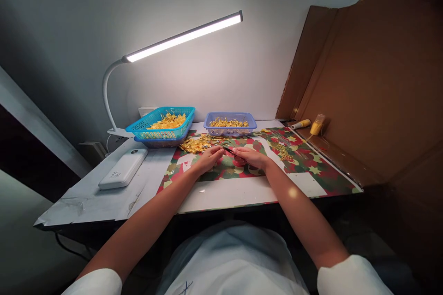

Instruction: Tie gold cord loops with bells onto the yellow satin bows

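Note:
My left hand (212, 157) and my right hand (249, 157) meet above the patterned mat, fingers pinched together. A slim dark stick-like tool (229, 150) runs between them; its kind is too small to tell. The right fingers are closed round its near end, and its other end reaches the left fingertips. Whatever the left fingers pinch is too small to name. Just behind the left hand lies a loose pile of golden leaf-like pieces (194, 144). Thin stems and small bits are scattered behind the fingers.
A turquoise basket (161, 135) of yellow-gold pieces sits in a blue one at back left. A purple basket (230, 131) holds more golden pieces. Around are a lit lamp (183, 37), a white power bank (123, 169), golden strands (282, 151) and a cardboard wall (367, 87).

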{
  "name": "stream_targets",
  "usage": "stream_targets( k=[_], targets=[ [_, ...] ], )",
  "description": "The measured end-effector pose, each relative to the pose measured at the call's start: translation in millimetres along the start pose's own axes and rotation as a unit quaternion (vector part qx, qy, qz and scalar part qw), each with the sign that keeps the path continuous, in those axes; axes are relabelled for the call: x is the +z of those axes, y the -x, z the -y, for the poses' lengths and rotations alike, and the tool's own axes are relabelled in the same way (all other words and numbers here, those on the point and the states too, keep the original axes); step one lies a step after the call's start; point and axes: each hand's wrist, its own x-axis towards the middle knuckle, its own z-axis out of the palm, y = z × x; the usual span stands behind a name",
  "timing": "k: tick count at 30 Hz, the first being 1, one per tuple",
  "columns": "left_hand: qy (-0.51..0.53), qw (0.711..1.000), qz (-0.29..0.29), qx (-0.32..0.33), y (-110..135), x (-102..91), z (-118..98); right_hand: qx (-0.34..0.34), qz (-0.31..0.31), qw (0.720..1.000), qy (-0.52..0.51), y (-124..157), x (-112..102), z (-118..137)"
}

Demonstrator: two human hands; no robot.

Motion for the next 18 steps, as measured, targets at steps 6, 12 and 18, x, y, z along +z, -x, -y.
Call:
stream_targets(
  k=[6, 12, 18],
  targets=[
    [-0.011, 1.0, -0.001, 0.008, 0, -0.9, -2, -0.001, -0.033, 0.999, 0.026, -2, -1, -2],
    [0.013, 1.0, -0.004, -0.01, 2, -0.2, -3, 0.011, -0.245, 0.939, 0.242, 0, -18, -4],
    [0.018, 0.994, -0.089, 0.056, -12, -24.6, -14, 0.142, -0.435, 0.759, 0.462, 11, -38, -9]
  ],
)
